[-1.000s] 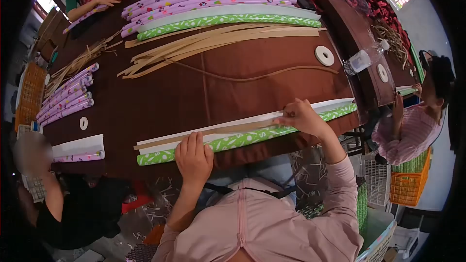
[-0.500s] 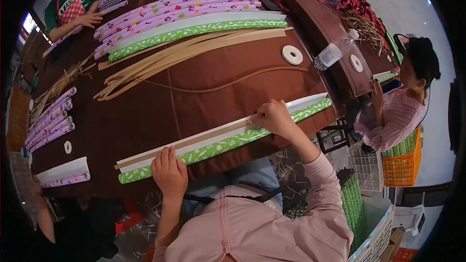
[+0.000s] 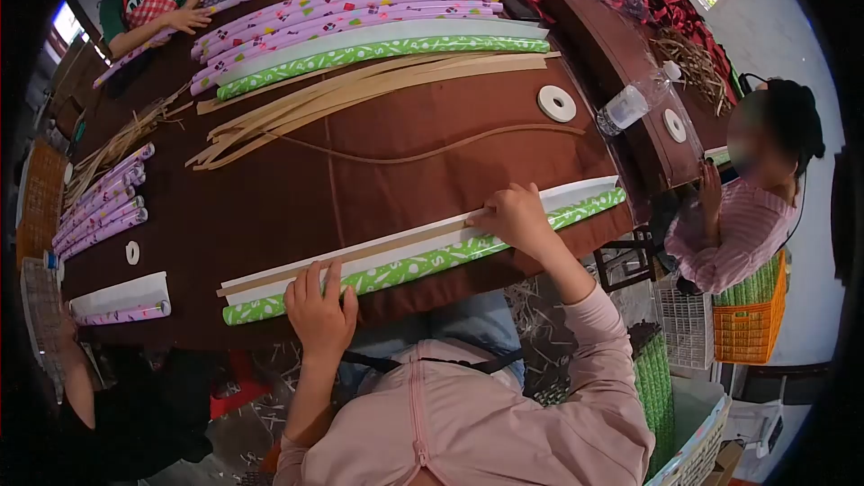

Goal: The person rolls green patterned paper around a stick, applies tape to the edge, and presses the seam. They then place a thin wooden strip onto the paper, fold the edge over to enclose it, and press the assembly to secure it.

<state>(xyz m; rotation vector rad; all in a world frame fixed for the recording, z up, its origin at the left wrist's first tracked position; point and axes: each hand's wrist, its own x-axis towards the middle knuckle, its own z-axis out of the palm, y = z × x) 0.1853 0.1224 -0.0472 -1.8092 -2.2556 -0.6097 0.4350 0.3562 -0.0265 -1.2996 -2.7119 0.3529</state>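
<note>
A green patterned roll (image 3: 405,267) lies along the near table edge with its white sheet edge (image 3: 576,191) unrolled on the far side. On that white strip rests a long flat brown strip (image 3: 405,245). My left hand (image 3: 321,310) lies over the roll's left part, fingers stretched out and their tips on the brown strip. Farther right, my right hand (image 3: 520,219) has its thumb and fingers pinched at the brown strip's right end, with the palm above the roll.
Beyond are more brown strips (image 3: 297,117), another green roll (image 3: 378,56), purple rolls (image 3: 351,9) and a white tape ring (image 3: 556,103). A bottle (image 3: 625,108) stands at the right. One co-worker (image 3: 162,0) is at the back left, another (image 3: 738,225) at the right.
The view has shifted slightly. My left hand's fingers reach a little farther onto the white sheet and are more spread. The co-worker at the right has moved their head and arm.
</note>
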